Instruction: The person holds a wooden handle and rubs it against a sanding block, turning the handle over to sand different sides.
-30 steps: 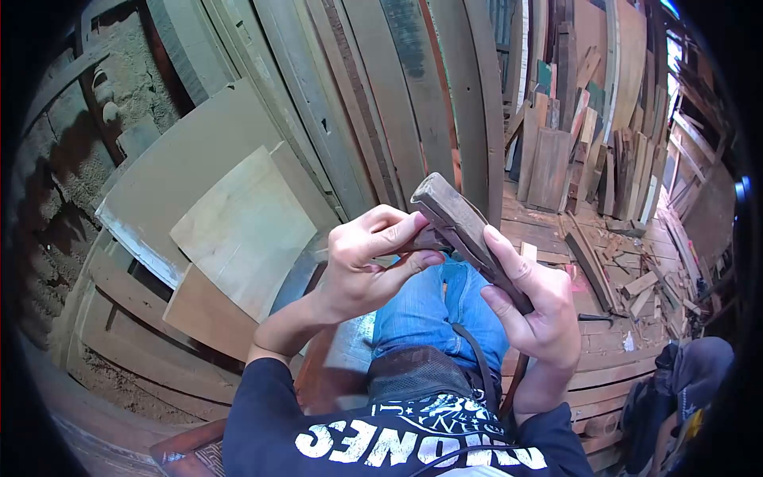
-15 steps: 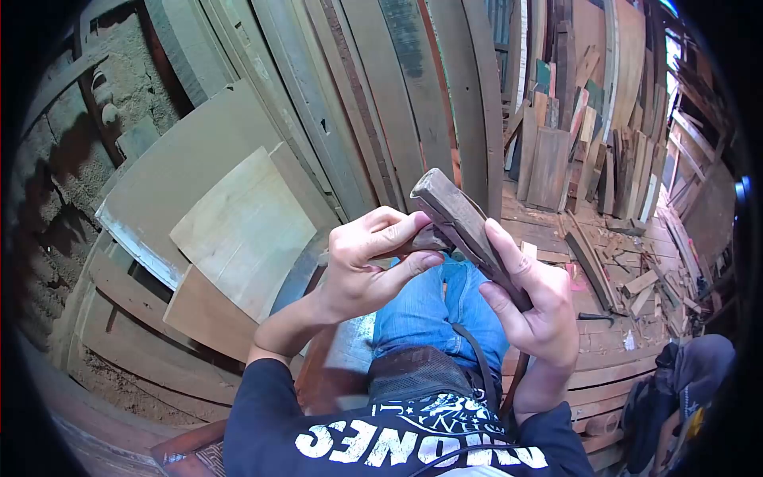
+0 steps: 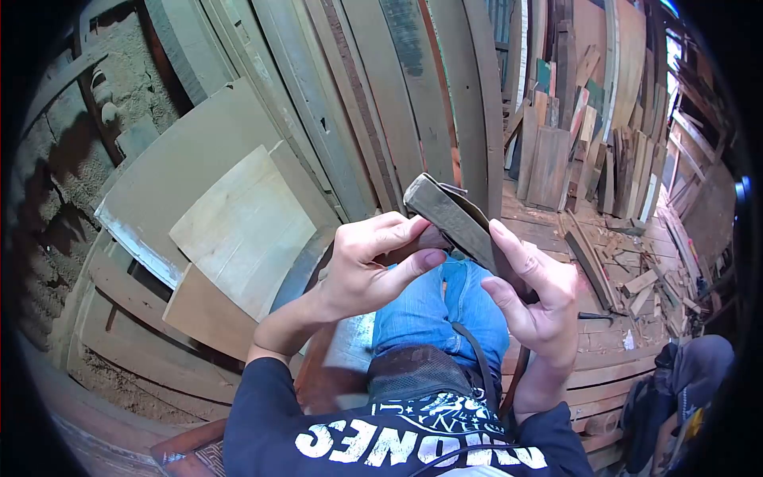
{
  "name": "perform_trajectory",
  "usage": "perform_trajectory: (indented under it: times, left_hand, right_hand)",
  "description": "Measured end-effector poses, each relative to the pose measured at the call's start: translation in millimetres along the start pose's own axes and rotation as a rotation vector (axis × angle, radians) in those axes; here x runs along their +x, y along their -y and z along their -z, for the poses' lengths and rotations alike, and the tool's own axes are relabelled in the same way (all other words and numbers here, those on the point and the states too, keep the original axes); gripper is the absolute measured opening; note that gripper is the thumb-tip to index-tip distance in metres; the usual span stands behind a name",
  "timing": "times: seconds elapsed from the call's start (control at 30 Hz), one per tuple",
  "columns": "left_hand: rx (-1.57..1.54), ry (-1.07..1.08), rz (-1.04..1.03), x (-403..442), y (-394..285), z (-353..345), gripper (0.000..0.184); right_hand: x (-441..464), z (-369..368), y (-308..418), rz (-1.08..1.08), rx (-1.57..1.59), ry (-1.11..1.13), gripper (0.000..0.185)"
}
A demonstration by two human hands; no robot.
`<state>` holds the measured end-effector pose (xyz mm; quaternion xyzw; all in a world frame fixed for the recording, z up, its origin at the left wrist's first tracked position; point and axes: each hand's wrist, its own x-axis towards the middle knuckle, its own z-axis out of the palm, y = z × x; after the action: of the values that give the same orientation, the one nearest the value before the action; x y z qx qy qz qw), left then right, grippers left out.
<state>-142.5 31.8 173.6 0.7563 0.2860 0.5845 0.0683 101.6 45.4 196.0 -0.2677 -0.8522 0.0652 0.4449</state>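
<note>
A worn, dark wooden block (image 3: 457,219) is held up above the lap, slanting down to the right, with a thin split or flap along its upper edge. My right hand (image 3: 536,290) grips its lower right end between thumb and fingers. On the other side, my left hand (image 3: 377,258) pinches a smaller brownish piece (image 3: 431,238) that meets the underside of the block. Whether the two pieces are joined cannot be made out. Blue jeans (image 3: 441,310) show below the hands.
Long boards (image 3: 381,103) lean upright ahead. Pale plywood (image 3: 246,230) stands at the left. Offcuts (image 3: 548,167) are stacked at the right, above scraps and a long batten (image 3: 588,266) on the floor. Dark cloth (image 3: 699,374) lies at the lower right.
The block has turned in my hands, so its broad side now faces the camera and the split shows along its upper edge. My right fingers have shifted slightly; my left hand is nearly in place.
</note>
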Motion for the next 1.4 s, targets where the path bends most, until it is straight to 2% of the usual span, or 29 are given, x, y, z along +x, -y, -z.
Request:
perform_trajectory:
  times: [0.03, 0.1, 0.2, 0.3, 0.5, 0.63, 0.7, 1.0, 1.07, 1.4]
  left_hand:
    - [0.018, 0.022, 0.021, 1, -2, 2, 0.043]
    - [0.037, 0.044, 0.043, 3, -6, 4, 0.042]
    - [0.047, 0.040, 0.084, 3, -9, 4, 0.042]
    - [0.051, 0.045, 0.063, 3, -8, 5, 0.041]
    - [0.064, 0.080, 0.129, 3, -7, 2, 0.036]
    - [0.036, 0.051, 0.127, 4, -9, 1, 0.033]
    - [0.053, 0.062, 0.135, 4, -8, 1, 0.033]
    - [0.078, 0.051, 0.087, 5, -4, 1, 0.033]
    - [0.072, 0.069, 0.155, 4, -5, 1, 0.034]
    - [0.096, 0.122, 0.168, 3, -10, 2, 0.036]
  right_hand:
    - [0, -3, 1, -0.001, 0.000, 0.000, 0.057]
    - [1, -14, 3, -0.091, 0.227, -0.176, 0.058]
    - [3, -16, -6, 0.002, 0.131, -0.200, 0.060]
    - [1, -7, -5, 0.026, -0.007, -0.107, 0.059]
    - [2, -5, -6, 0.009, -0.047, -0.078, 0.056]
    - [0, -7, -9, -0.029, 0.070, -0.095, 0.058]
    - [1, -1, -7, -0.004, -0.076, -0.041, 0.058]
    - [1, -2, -8, -0.015, -0.027, -0.042, 0.059]
    - [0, -4, -7, -0.034, -0.010, -0.044, 0.059]
    - [4, -2, -1, -0.018, -0.039, 0.028, 0.059]
